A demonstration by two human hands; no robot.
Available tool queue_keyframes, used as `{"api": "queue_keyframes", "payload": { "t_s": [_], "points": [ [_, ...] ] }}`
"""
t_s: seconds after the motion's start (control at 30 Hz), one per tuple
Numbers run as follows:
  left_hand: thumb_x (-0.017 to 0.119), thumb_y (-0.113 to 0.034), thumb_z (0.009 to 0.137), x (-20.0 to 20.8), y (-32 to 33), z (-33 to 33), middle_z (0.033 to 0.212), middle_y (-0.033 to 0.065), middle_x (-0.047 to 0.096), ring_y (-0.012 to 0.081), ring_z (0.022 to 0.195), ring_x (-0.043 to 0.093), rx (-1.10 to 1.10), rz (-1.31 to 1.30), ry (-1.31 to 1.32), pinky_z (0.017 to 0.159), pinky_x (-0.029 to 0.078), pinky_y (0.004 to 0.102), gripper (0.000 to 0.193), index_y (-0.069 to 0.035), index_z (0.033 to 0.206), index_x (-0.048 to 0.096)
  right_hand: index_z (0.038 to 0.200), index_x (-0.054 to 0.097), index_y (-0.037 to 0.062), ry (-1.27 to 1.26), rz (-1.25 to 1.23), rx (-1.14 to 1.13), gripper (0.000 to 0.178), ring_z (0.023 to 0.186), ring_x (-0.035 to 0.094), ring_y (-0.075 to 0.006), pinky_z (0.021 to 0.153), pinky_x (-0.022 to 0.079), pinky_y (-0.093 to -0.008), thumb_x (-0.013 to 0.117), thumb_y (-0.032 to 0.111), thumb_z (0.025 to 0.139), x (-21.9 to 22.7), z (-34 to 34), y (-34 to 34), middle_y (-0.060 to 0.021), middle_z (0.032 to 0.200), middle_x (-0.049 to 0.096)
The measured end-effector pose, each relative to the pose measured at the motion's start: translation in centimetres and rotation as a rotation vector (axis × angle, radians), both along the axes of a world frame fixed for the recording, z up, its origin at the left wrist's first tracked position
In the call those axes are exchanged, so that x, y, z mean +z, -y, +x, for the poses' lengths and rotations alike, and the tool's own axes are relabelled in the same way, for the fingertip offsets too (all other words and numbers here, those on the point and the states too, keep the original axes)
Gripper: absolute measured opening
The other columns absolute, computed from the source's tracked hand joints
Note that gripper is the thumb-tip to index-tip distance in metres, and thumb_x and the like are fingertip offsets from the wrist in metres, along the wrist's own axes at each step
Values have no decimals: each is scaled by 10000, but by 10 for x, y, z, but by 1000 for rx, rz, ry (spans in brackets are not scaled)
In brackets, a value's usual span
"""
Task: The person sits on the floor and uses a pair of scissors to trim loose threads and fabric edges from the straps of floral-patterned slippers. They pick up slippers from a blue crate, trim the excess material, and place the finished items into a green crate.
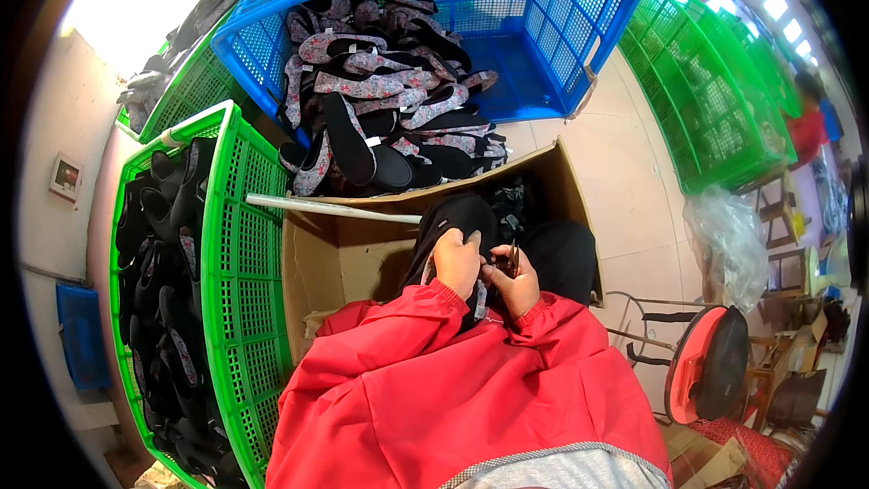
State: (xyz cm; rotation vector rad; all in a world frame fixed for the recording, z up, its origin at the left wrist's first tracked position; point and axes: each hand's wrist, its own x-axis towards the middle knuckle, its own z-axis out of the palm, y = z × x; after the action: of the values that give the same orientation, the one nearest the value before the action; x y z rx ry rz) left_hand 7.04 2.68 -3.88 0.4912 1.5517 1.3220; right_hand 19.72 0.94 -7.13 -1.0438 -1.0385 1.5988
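Observation:
Both of my hands are together over my lap, in red sleeves. My left hand [457,263] is closed on a floral cloth shoe with black parts [480,297], which is mostly hidden by the fingers and sleeves. Beside it, my right hand [515,283] grips a small pair of dark thread snips [515,257], with its fingertips close to the shoe. Black-trousered knees [561,249] show just beyond the hands. An open cardboard box [312,258] lies around my legs, with dark scraps [510,206] at its far side.
A blue crate [552,41] ahead spills a heap of floral shoes [362,86]. On the left stands a green crate [249,281] of black shoes. A white pole [335,208] crosses the box. At right are green crates [701,91], a plastic bag [729,244] and a round-seated stool [720,367].

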Motion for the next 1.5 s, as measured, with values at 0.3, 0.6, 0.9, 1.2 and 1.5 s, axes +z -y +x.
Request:
{"api": "queue_keyframes", "payload": {
  "t_s": [0.3, 0.6, 0.9, 1.2, 1.5],
  "points": [
    [602, -5, 894, 0, 19, -10, 1089, 167, 593, 209, 958, 639, -130, 195, 128, 807, 515, 293, 268, 84, 1123, 496, 1028, 546, 41, 170, -16, -1, 295, 714, 559, -67, 660, 461, -220, 744, 14, 810, 0, -1, 2, 10, 810, 576],
    [617, 0, 903, 2, 34, -17, 1196, 155, 567, 201, 1074, 589, -200, 202, -41, 938, 490, 297, 370, 61, 1241, 476, 827, 519, 57, 485, 61, -132, 220, 623, 464, -80, 594, 407, -252, 724, 70, 749, -2, 1, 3, 5, 707, 504],
    [773, -121, 743, 48, -2, -40, 951, 108, 574, 310, 942, 550, -191, 398, -1145, 845, 445, 395, 239, -56, 949, 672, 850, 513, 61, 342, 39, -100, 214, 630, 467, -67, 594, 408, -240, 715, 53, 780, -13, 2, 3, 16, 699, 501],
    [746, -88, 757, 18, -21, -53, 920, 119, 594, 320, 922, 559, -315, 442, -1080, 829, 450, 400, 109, -57, 835, 677, 866, 518, 59, 434, 86, -97, 228, 621, 499, -64, 591, 424, -237, 732, 69, 787, -8, 2, 4, 15, 684, 530],
    [655, -69, 877, -5, -15, -67, 938, 71, 566, 157, 825, 554, -178, 267, -331, 751, 456, 288, 90, 16, 887, 627, 876, 525, 54, 393, 47, -58, 236, 637, 508, -63, 599, 433, -244, 745, 83, 799, -15, 3, 2, 9, 701, 548]
  ]
}}
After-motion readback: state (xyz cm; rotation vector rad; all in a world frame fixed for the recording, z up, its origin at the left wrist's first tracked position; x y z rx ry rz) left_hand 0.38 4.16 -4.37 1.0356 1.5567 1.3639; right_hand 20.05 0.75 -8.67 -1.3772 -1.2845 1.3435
